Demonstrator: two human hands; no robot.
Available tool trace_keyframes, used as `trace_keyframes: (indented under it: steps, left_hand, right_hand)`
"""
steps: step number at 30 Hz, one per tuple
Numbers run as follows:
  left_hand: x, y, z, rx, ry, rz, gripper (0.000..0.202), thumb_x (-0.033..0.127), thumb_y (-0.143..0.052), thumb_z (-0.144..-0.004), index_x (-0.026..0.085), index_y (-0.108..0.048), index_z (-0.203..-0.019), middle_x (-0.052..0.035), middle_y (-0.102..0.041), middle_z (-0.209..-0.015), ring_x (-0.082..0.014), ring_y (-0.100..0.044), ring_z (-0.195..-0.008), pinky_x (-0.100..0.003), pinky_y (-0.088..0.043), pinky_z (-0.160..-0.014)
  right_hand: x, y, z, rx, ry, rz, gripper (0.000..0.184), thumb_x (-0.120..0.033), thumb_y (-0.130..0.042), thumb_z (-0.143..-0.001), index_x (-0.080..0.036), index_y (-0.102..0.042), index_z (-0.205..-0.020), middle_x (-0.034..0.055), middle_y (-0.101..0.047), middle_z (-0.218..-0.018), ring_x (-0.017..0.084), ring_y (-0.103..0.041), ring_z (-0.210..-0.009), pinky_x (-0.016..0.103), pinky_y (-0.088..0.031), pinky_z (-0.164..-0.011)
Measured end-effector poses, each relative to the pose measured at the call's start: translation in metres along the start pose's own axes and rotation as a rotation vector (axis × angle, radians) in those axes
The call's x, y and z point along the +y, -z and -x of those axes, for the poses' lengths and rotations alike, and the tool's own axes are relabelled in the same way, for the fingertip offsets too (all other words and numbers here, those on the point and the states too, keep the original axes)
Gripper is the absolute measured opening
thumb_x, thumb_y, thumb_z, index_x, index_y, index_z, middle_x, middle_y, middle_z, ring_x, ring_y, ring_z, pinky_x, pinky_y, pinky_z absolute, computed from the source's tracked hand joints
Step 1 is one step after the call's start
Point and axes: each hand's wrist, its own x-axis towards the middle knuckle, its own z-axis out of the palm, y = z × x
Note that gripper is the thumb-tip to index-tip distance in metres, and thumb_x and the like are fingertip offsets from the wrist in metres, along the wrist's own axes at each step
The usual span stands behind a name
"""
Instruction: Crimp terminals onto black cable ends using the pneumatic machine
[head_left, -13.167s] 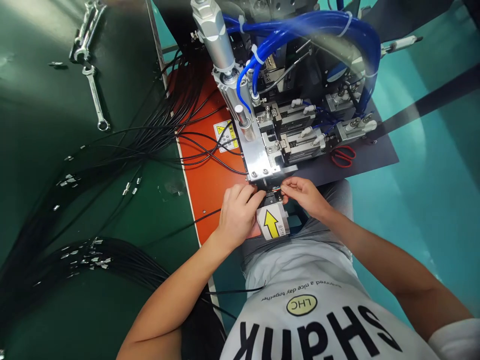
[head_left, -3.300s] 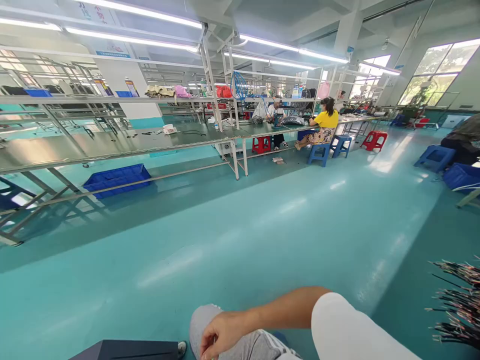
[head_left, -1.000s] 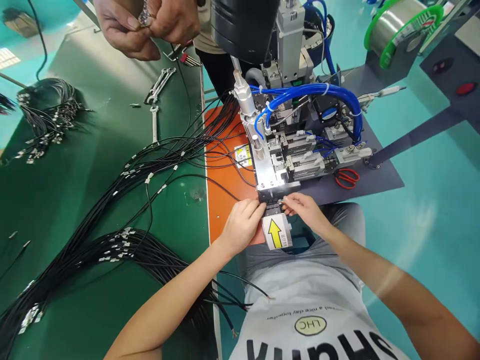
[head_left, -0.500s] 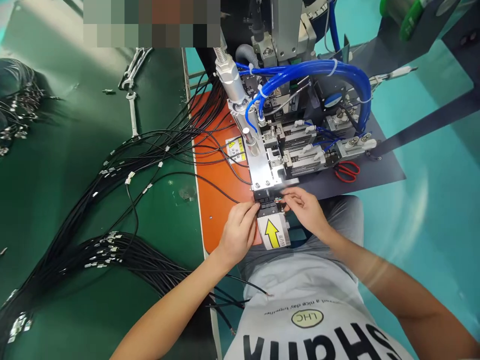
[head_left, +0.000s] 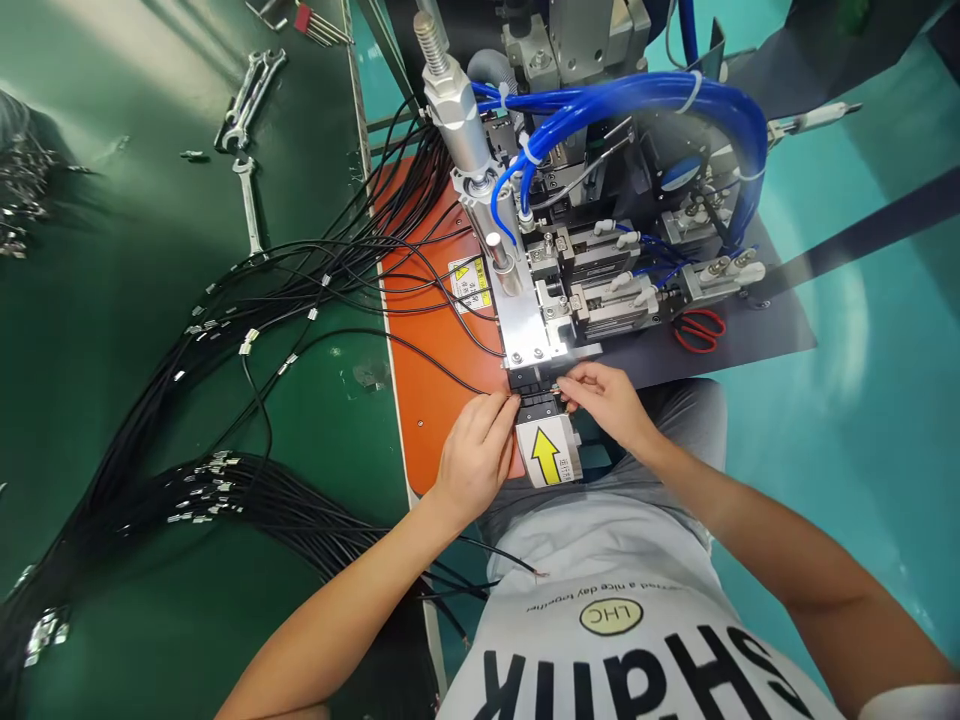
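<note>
"Where's the black cable (head_left: pixel 431 359) relative to the hands?"

"It crosses the orange plate (head_left: pixel 420 400) from the green table (head_left: pixel 322 410) and runs in under the fingers of the left hand (head_left: pixel 476 445). That hand has it pinched, fingertips at the left edge of the slotted black block (head_left: pixel 536 410)."

"And the right hand (head_left: pixel 609 402)?"

"At the block's other end, thumb and forefinger narrowed together. What sits between them is too small to tell, so I can't say whether it grips anything."

"So the block lies between the two hands?"

"Yes, directly under the silver head of the pneumatic machine (head_left: pixel 525 320), with the yellow arrow (head_left: pixel 545 457) just below, on the body's side."

"Anything near?"

"Red-handled scissors (head_left: pixel 701 331) on the dark base (head_left: pixel 757 345), beyond the right hand; a cable bundle (head_left: pixel 300 510) on the table, beside the left forearm."
</note>
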Motion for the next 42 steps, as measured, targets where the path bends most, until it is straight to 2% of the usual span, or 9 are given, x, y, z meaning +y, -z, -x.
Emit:
trace_keyframes:
  steps: [6,10,14,19,22,27,32,42]
  left_hand:
    - [-0.003,-0.003,0.002,0.018,-0.036,-0.018,0.053,0.009,-0.049,-0.091,0.015,-0.042,-0.143,-0.0189,-0.055,-0.128,-0.0292,-0.051,-0.12,-0.047,-0.049,-0.101]
    - [-0.001,0.001,0.002,0.051,0.045,-0.026,0.043,0.013,-0.052,-0.091,0.017,-0.054,-0.134,-0.0187,-0.054,-0.126,-0.0301,-0.05,-0.119,-0.049,-0.049,-0.098]
    - [-0.005,0.005,0.004,0.062,0.033,0.071,0.043,0.016,-0.051,-0.093,0.018,-0.052,-0.136,-0.0143,-0.059,-0.122,-0.0255,-0.052,-0.116,-0.047,-0.046,-0.103]
    - [-0.017,0.003,0.014,0.07,-0.038,0.113,0.038,0.019,-0.047,-0.096,0.022,-0.057,-0.133,-0.0122,-0.057,-0.123,-0.0228,-0.05,-0.117,-0.044,-0.046,-0.101]
    - [-0.02,-0.001,0.021,0.096,0.007,0.064,0.036,0.026,-0.047,-0.097,0.027,-0.06,-0.13,-0.0119,-0.053,-0.125,-0.0238,-0.047,-0.117,-0.045,-0.045,-0.099]
    - [-0.015,-0.001,0.024,0.105,0.0,0.045,0.035,0.028,-0.046,-0.097,0.028,-0.061,-0.129,-0.01,-0.058,-0.119,-0.0236,-0.049,-0.115,-0.047,-0.043,-0.101]
    - [-0.009,0.007,0.021,0.142,-0.008,0.06,0.032,0.026,-0.05,-0.096,0.022,-0.065,-0.123,-0.0111,-0.061,-0.12,-0.0232,-0.053,-0.115,-0.046,-0.046,-0.102]
    - [-0.014,0.008,0.018,0.119,0.019,0.055,0.035,0.022,-0.051,-0.095,0.022,-0.062,-0.128,-0.0126,-0.061,-0.125,-0.0249,-0.055,-0.118,-0.05,-0.048,-0.102]
  right_hand:
    - [-0.003,-0.005,-0.002,-0.041,-0.158,-0.185,0.025,-0.039,-0.074,-0.079,-0.015,-0.066,-0.08,-0.0001,-0.065,-0.073,0.008,-0.056,-0.06,0.023,-0.045,-0.061]
    - [-0.003,-0.008,0.0,-0.02,-0.174,-0.25,0.025,-0.037,-0.076,-0.077,-0.015,-0.065,-0.079,-0.001,-0.064,-0.072,0.007,-0.055,-0.059,0.021,-0.044,-0.061]
    - [-0.003,-0.004,0.003,-0.041,-0.18,-0.216,0.031,-0.043,-0.079,-0.073,-0.016,-0.064,-0.079,-0.0012,-0.064,-0.072,0.006,-0.055,-0.059,0.019,-0.043,-0.058]
    - [0.014,0.02,0.015,0.021,-0.175,-0.16,0.044,-0.062,-0.069,-0.078,-0.018,-0.066,-0.086,0.0007,-0.067,-0.075,0.008,-0.058,-0.061,0.018,-0.043,-0.057]
    - [0.032,0.042,0.031,0.063,-0.163,-0.105,0.041,-0.057,-0.073,-0.076,-0.019,-0.068,-0.089,0.0003,-0.067,-0.075,0.007,-0.059,-0.062,0.017,-0.043,-0.056]
    - [0.058,0.073,0.061,0.123,-0.185,-0.055,0.034,-0.051,-0.076,-0.076,-0.021,-0.068,-0.088,-0.0007,-0.067,-0.079,0.007,-0.058,-0.066,0.016,-0.043,-0.058]
    - [0.068,0.084,0.076,0.163,-0.189,-0.058,0.034,-0.05,-0.076,-0.074,-0.02,-0.067,-0.087,0.0008,-0.068,-0.081,0.008,-0.059,-0.066,0.019,-0.044,-0.059]
    - [0.077,0.096,0.071,0.208,-0.23,-0.06,0.04,-0.053,-0.074,-0.073,-0.018,-0.066,-0.092,0.0038,-0.069,-0.084,0.013,-0.06,-0.068,0.025,-0.046,-0.061]
